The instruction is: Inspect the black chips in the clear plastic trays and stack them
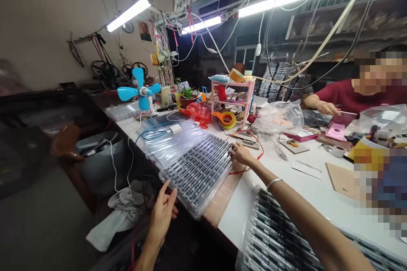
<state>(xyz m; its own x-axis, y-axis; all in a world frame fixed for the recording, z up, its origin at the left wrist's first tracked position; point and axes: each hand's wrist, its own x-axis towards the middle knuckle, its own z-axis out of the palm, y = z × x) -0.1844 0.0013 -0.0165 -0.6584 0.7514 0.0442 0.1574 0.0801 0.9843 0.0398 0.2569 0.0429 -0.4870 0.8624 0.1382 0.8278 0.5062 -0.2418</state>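
Near tray (247, 233) sat right; middle tray (195, 212) ran far-right from open left hand (161, 216) to right hand (242, 155), hold unclear!

No writing readable with certainty, small pale marks on dark strips (270, 233) at lower right of the frame, too small for reading.

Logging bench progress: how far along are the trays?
Looks done: visible rows in the middle tray and lower-right tray look filled. In hand: middle tray, right hand at its right edge, left hand by its left corner. Possibly remaining: the clear stack behind, no dark parts visible. Can't tell the total.
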